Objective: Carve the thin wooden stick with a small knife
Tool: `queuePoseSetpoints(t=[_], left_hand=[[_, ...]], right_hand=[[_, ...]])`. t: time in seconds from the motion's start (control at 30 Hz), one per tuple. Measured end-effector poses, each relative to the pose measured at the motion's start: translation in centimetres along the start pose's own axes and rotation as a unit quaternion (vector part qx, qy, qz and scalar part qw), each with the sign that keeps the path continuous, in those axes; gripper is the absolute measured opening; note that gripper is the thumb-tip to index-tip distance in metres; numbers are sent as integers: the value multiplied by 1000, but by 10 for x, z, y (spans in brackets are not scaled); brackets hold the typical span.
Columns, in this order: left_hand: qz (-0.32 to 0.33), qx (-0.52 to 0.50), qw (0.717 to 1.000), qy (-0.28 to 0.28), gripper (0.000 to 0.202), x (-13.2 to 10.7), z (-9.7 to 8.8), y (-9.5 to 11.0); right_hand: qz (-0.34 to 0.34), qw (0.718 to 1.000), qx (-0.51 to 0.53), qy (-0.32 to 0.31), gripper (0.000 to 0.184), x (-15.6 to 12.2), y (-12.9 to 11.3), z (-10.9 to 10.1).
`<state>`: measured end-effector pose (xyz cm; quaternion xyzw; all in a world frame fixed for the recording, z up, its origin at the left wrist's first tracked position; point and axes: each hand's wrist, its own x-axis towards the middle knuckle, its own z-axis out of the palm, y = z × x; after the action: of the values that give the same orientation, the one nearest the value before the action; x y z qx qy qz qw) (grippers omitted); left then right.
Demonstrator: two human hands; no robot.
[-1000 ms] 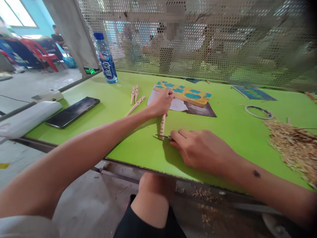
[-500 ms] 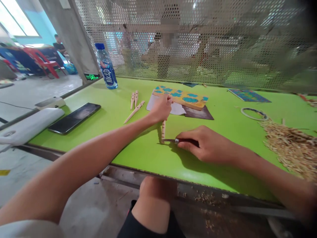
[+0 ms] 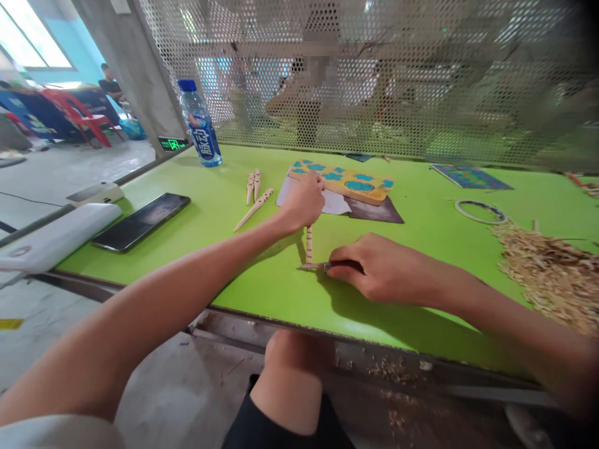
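Note:
My left hand [image 3: 306, 198] is closed around the far end of a notched wooden stick [image 3: 309, 243], whose near part points toward me over the green table. My right hand [image 3: 369, 267] grips a small knife [image 3: 311, 267] by its dark red handle. The blade lies crosswise at the near end of the stick, its tip reaching past the stick to the left. Left of my left hand lie several carved, pointed wooden sticks [image 3: 254, 209] with similar notches. Just beyond that hand is a yellow board with blue patches [image 3: 360, 186], resting on papers.
A blue-capped bottle [image 3: 202, 128] stands at the back left, with a phone [image 3: 141, 221] and a white case [image 3: 65, 237] nearer. At right are a tape ring [image 3: 481, 212], a patterned card [image 3: 470, 176] and a heap of wood shavings [image 3: 552, 274]. A perforated metal screen [image 3: 397, 87] rises behind the table [image 3: 262, 280].
My right hand has shifted slightly left, and the knife blade now extends past the stick's near end. My left hand stays at nearly the same spot.

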<state>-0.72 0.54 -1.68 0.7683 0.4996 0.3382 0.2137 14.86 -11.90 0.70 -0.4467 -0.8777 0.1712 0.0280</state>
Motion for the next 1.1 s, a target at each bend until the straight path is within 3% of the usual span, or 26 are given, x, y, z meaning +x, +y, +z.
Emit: queuePoseSetpoints(t=[0.1,0.17,0.37,0.47,0.63,0.77,0.9,1.1], left_hand=[[8,18,1000,15,20,0,1,-1],[-4,27,999,18,18,0,2,-2],[-44,42,998,7,17,0,2,-4],[-20,41,999,4,16,-1,-1,-2],[-1,46,999,19,18,-2,-4,4],[-11,58,998,19,20,-4,-2,3],[-19,55,998,13,22,-6,-3,2],[-15,98,995,12,24,-6,-8,6]], right_hand=[[2,999,45,-30,30,-1,8,-4],[-1,999,47,-8,31,-3,10,-1],[6,994,-86,64,27,-5,-6,18],[8,995,-84,48,29,-3,-10,15],[0,1000,-2,-20,29,-5,6,1],[-7,1000,-3,16,29,-10,11,5],[-1,996,-72,53,28,-8,-2,16],[22,998,-57,19,30,-12,-4,10]])
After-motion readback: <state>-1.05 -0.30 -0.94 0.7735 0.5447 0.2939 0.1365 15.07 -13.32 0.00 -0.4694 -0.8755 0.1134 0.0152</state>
